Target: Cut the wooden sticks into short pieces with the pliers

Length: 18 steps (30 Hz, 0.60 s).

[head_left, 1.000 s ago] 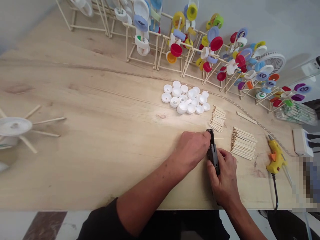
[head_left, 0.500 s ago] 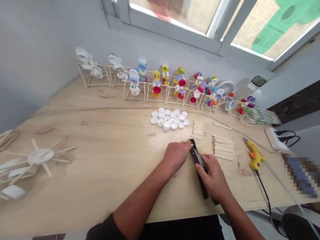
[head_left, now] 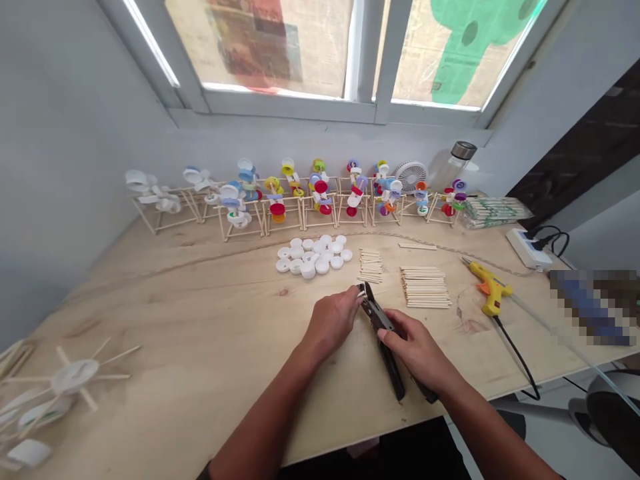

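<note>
1 worktop (head_left: 210, 333), set below 2 window panes. Approx. 14 bottle-cap wheels on stick frames (head_left: 245, 233) lined up along its back; overlap blocks an exact count. 1 spoked disc (head_left: 75, 377) placed at far left, 7 spokes visible. 1 black hand tool (head_left: 385, 347) held near the front edge, handles spread, by the right hand (head_left: 417, 347); right fingers closed round one handle. 1 yellow glue gun (head_left: 490, 288) laid at right, near 1 white power strip (head_left: 529, 250) with 2 black plugs fitted. 1 fan (head_left: 411, 177), 1 bottle (head_left: 453, 167) and 1 bagged stick pack (head_left: 495, 210) parked at back right. 2 stick groups (head_left: 426, 288) laid beyond the tool, exact count unreadable. White caps (head_left: 307, 268): roughly 18, clustered left of the sticks. 1 small pale piece (head_left: 361, 293) pinched at the tool's head by the left hand (head_left: 333, 321), fingers closed; its full length is hidden.
</note>
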Available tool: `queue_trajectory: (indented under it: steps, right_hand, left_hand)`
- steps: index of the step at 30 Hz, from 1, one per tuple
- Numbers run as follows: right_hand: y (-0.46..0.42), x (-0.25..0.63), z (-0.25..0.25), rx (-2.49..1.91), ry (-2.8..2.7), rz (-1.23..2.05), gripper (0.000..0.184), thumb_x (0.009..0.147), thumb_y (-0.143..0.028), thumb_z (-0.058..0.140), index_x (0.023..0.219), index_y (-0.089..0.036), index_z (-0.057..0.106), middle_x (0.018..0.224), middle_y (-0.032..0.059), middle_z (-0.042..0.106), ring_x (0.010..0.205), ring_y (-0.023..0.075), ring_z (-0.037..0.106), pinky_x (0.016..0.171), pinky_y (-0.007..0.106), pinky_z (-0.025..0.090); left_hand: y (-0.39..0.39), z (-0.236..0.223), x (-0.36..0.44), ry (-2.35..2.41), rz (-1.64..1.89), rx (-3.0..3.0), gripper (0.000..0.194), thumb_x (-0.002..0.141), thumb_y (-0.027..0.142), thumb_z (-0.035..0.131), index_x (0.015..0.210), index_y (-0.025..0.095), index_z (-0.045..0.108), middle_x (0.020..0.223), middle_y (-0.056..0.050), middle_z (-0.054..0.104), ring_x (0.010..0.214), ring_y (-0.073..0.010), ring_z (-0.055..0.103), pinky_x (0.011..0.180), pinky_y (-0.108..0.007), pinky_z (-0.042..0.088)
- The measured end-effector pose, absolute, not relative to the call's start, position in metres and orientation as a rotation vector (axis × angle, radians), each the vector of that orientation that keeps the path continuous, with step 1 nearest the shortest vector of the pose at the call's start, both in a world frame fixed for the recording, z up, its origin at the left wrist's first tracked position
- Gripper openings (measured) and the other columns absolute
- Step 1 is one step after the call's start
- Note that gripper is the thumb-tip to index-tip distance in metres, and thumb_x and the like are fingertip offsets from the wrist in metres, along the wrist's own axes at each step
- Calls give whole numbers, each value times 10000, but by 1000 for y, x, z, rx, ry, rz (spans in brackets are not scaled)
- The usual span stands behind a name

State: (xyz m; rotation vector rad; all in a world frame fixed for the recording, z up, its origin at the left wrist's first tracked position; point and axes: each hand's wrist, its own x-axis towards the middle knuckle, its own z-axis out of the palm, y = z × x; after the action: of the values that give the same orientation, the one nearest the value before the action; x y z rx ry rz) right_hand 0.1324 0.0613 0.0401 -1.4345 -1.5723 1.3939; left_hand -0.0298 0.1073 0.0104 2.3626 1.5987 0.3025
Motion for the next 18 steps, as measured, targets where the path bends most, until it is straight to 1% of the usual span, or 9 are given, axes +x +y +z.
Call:
queue_trajectory:
  steps: [3, 6, 8, 13, 15, 18]
  right_hand:
    - [56, 137, 45, -1372, -1357, 1599, 378, 774, -313, 534, 1139, -212, 533, 1040, 34, 611, 984, 199, 555, 845, 321, 428]
    - [50, 141, 48, -1334, -1128, 1783, 473, 751, -344, 567, 1203, -240, 477, 1031, 25, 609, 929, 184, 574, 770, 296, 458]
    - [45, 142, 50, -1292, -1040, 1849, 480, 739, -336, 582, 1200, -252, 478, 1012, 20, 608, 911, 171, 573, 727, 267, 461]
    - [34, 144, 51, -1288, -998, 1922, 294, 735, -316, 579, 1008, -206, 577, 942, 30, 589, 843, 152, 556, 657, 230, 440]
    - [29, 144, 50, -1298, -1070, 1907, 196, 738, -295, 570, 896, -179, 583, 834, 16, 576, 748, 134, 539, 625, 224, 420]
    - [23, 144, 47, -1359, -1319, 1741, 83, 731, -248, 553, 735, -166, 551, 658, -28, 506, 618, 107, 477, 570, 214, 374]
  left_hand:
    - [104, 17, -29, 1594, 330, 2397, 171, 905, 268, 330, 868, 191, 478, 736, -17, 642, 666, -147, 604, 502, -212, 281]
    - [102, 22, -27, 1617, 317, 2440, 170, 905, 265, 333, 874, 189, 482, 732, -18, 642, 661, -148, 604, 490, -216, 267]
    - [99, 26, -25, 1636, 311, 2472, 174, 906, 265, 331, 886, 188, 486, 742, -21, 643, 669, -152, 607, 486, -219, 265]
    - [89, 32, -20, 1690, 371, 2525, 181, 909, 258, 324, 878, 184, 487, 764, -25, 645, 671, -157, 608, 479, -234, 252]
    - [83, 34, -19, 1708, 399, 2518, 177, 908, 250, 323, 881, 185, 485, 769, -26, 644, 673, -155, 607, 480, -238, 251]
    - [72, 35, -18, 1749, 412, 2455, 176, 905, 246, 323, 875, 188, 486, 738, -25, 637, 665, -150, 601, 483, -235, 259]
